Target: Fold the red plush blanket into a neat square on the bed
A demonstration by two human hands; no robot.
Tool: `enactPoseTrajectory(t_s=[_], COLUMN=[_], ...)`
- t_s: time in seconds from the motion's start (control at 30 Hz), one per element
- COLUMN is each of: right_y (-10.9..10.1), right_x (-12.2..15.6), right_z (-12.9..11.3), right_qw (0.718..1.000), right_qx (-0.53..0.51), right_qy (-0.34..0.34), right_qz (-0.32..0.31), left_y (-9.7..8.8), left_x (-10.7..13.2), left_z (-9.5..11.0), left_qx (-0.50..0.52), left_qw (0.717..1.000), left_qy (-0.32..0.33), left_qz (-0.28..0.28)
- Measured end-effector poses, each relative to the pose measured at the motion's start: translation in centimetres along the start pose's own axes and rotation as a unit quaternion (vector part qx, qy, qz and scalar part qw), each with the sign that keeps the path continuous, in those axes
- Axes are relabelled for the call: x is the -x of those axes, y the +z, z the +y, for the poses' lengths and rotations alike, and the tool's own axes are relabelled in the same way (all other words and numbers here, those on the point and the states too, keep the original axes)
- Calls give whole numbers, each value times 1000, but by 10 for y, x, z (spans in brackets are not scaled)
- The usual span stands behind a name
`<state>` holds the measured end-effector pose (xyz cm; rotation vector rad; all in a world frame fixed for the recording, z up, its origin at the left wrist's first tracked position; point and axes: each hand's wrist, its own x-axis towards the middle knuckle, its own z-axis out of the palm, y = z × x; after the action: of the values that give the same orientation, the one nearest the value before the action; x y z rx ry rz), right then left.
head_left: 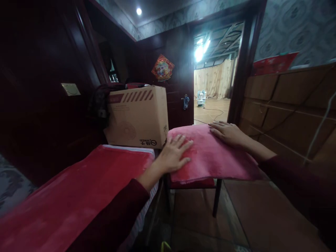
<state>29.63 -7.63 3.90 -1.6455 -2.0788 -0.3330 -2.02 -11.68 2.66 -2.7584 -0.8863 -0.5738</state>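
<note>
**Left hand (172,154) and right hand (227,133) flat on a pink cloth (199,162)**

From where I stand, both hands are empty of any grip: the left lies palm down with fingers spread wide, the right rests near the far edge, its fingers closer together. Beneath them the cloth covers most of a chair (193,184), whose red seat shows under the near edge.

Laying the cloth out looks largely done, I'd judge, since its middle is open and nearly flat. Less finished are the soft ripples along the near side and the right end, which reaches past the chair leg. Whether more layers lie underneath, I can't tell.

Just left of the chair, a red cloth (86,185) tops a layered pile, untouched by either palm. Behind it stands a cardboard box (136,117).
</note>
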Motion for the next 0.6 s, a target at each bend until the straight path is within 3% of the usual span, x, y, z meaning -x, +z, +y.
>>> enactPoseTrajectory(t_s=[0.1, 0.17, 0.27, 0.37, 0.43, 0.5, 0.6], right_y=[-8, -6, 13, 54, 92, 136, 205], right_x=[28, 57, 110, 152, 161, 156, 135], right_z=[-46, -83, -137, -179, -204, -230, -270], right_qw=[991, 977, 946, 884, 839, 802, 762], right_qx=[-66, -129, -247, -347, -398, -453, -523], right_qy=[-114, -172, -206, -255, -268, -257, -200], right_qz=[12, 14, -39, -184, -256, -291, -325], left_y=[13, 22, 35, 38, 33, 22, -2], left_x=[25, 56, 121, 205, 266, 328, 411], left_z=[45, 68, 82, 80, 82, 93, 132], left_qx=[19, 53, 101, 137, 160, 161, 112], left_qw=[996, 989, 988, 987, 960, 900, 734], left_qy=[91, 139, 100, -73, -231, -398, -633], left_qz=[-2, -26, -57, -41, 6, 81, 221])
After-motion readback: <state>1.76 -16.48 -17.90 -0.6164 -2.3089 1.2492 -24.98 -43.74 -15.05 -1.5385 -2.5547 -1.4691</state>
